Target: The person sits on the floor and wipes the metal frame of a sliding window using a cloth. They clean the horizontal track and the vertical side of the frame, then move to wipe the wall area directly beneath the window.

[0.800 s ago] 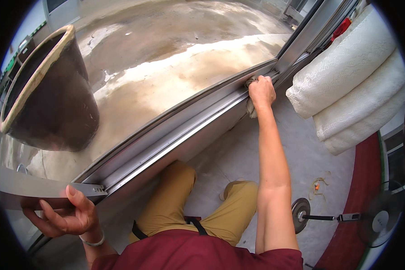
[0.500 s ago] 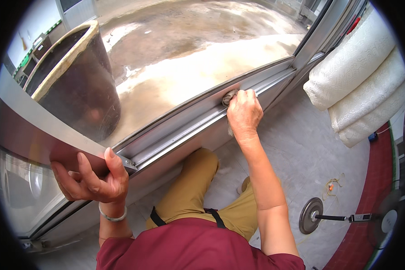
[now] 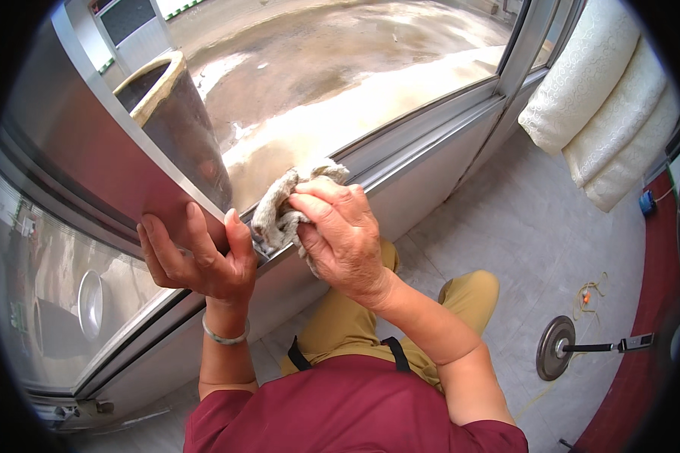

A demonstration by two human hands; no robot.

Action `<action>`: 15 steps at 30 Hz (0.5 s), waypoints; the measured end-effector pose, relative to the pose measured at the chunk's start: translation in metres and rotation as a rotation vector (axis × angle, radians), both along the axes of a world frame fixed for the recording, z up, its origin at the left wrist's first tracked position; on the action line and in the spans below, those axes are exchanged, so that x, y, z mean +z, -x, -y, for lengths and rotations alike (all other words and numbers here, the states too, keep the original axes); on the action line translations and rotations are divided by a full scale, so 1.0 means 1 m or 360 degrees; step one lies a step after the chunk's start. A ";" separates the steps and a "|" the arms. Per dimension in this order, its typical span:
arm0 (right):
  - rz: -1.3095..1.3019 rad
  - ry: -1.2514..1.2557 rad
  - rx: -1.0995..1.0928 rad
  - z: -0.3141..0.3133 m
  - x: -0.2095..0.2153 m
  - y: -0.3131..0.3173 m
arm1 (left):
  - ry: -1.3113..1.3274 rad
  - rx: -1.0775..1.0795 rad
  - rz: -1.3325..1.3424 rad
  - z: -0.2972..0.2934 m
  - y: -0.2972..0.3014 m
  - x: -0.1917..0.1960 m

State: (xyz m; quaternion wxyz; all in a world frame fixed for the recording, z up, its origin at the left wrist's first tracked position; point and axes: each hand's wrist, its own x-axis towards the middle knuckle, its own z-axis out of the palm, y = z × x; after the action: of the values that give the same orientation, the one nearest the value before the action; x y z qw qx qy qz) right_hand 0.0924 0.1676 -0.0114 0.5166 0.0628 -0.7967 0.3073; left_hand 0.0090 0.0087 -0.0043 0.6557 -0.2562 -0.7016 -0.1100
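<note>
Greyish-white cleaning rag (image 3: pixel 281 205), bunched and clamped between thumb and fingers of the right hand (image 3: pixel 345 243), just right of the left hand (image 3: pixel 206 255) and over the metal sill track (image 3: pixel 423 151). Left fingers spread, slightly curled, at the lower end of a broad metal frame stile (image 3: pixel 140 162). Hands near each other but apart. Beyond both, dark-brown earthenware vat (image 3: pixel 189 140) with pale rim. Farther right of the hands, white patterned curtain (image 3: pixel 593 94); nearer, round weight plate (image 3: pixel 555 359) over grey tiled floor (image 3: pixel 540 226).

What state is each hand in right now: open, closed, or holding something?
Left hand: open, at the edge of the metal frame.
Right hand: closed, holding a crumpled greyish cloth.
</note>
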 end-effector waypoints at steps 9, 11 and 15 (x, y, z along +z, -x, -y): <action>-0.0162 -0.0532 -0.0063 0.001 -0.042 0.038 | 0.0037 0.0063 -0.0057 0.001 0.002 0.003; -0.0144 -0.0484 -0.0070 -0.005 -0.043 0.038 | 0.0037 0.0065 -0.0084 0.002 0.004 0.003; -0.0043 -0.0331 -0.0087 -0.020 -0.046 0.036 | 0.0053 0.0134 -0.0075 0.001 0.003 0.002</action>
State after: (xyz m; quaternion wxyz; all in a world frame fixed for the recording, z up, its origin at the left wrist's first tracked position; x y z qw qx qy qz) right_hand 0.0560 0.1878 -0.0570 0.5260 0.0984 -0.8188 0.2079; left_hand 0.0061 0.0074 -0.0021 0.6719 -0.2398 -0.6978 -0.0644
